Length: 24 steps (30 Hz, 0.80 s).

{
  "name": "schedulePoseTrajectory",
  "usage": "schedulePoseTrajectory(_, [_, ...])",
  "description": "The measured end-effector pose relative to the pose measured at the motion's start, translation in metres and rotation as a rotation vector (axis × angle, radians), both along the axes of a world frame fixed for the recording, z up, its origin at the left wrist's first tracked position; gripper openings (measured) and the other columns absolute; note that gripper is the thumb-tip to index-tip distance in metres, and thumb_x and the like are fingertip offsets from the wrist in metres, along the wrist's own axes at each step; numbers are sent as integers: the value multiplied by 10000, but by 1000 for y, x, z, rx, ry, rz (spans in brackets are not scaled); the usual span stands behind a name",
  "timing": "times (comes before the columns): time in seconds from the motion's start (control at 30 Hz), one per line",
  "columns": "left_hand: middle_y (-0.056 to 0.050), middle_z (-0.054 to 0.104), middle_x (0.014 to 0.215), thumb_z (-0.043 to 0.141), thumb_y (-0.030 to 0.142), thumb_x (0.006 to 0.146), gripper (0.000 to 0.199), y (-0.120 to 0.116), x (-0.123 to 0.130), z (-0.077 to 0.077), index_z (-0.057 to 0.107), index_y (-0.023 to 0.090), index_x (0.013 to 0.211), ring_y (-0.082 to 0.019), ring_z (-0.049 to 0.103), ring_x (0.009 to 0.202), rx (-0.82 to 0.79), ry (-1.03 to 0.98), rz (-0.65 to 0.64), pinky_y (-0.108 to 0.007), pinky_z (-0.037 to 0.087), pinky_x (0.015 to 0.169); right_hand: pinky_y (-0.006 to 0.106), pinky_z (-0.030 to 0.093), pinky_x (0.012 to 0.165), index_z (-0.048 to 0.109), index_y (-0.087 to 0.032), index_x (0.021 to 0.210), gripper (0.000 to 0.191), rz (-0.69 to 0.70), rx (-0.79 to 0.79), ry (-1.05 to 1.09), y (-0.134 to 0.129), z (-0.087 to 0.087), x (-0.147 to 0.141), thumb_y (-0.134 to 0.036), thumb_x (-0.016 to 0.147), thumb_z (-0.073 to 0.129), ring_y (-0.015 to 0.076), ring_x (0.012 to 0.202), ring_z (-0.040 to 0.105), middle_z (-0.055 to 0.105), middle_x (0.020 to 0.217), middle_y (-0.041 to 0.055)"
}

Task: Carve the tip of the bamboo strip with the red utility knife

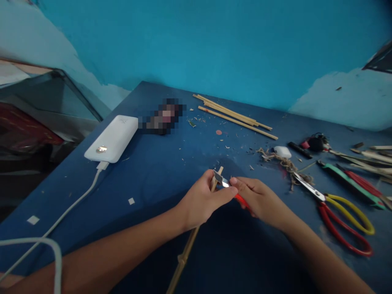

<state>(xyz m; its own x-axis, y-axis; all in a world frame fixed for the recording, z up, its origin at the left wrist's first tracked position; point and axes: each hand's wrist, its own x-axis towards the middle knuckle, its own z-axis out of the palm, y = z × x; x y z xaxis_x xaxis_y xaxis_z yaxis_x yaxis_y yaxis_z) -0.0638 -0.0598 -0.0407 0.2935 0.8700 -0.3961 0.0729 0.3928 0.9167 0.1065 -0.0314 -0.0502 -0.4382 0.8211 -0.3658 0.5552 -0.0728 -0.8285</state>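
My left hand [200,200] is closed around a thin bamboo stick [183,258], which slants from the bottom edge of the view up past my fingers. My right hand [257,200] grips a knife [240,199] with an orange-red handle. Its short metal blade lies across the stick near the upper tip, and my left thumb reaches over to the blade's base. Part of the handle is hidden by my right fingers.
On the blue table [153,163] lie several bamboo sticks [235,116], scissors [324,200] with red and yellow handles, a green-handled tool [352,183], frayed twine [284,163] and a small white case [282,152]. A white power bank [113,139] with a cable [76,200] is at left.
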Motion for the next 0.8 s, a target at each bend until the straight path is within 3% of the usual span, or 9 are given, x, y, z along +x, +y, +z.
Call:
schedulePoseTrajectory(0.33, [128,310,495,529,432,822,269,-2,7,-25,346,237,858,-38,284,333,68,-31,135,-162,232,324,179,305,381,460,-190,662,430,11,32,-11,5,-2,-7,-504,921,320,74,402,403,443,535,-45])
schedulePoseTrajectory(0.63, [100,349,553,382,273,852,55,-4,7,-19,354,225,853,-40,285,348,9,-6,71,-182,226,341,176,290,377,433,-192,642,435,-3,39,14,3,-3,-2,-518,914,335,69,395,401,441,524,-52])
schedulePoseTrajectory(0.8, [91,326,537,322,252,830,74,3,9,-11,378,211,806,-51,291,326,-78,-16,14,-209,268,358,177,298,366,424,-198,665,429,-18,12,31,2,-6,1,-534,911,323,71,393,403,443,541,-54])
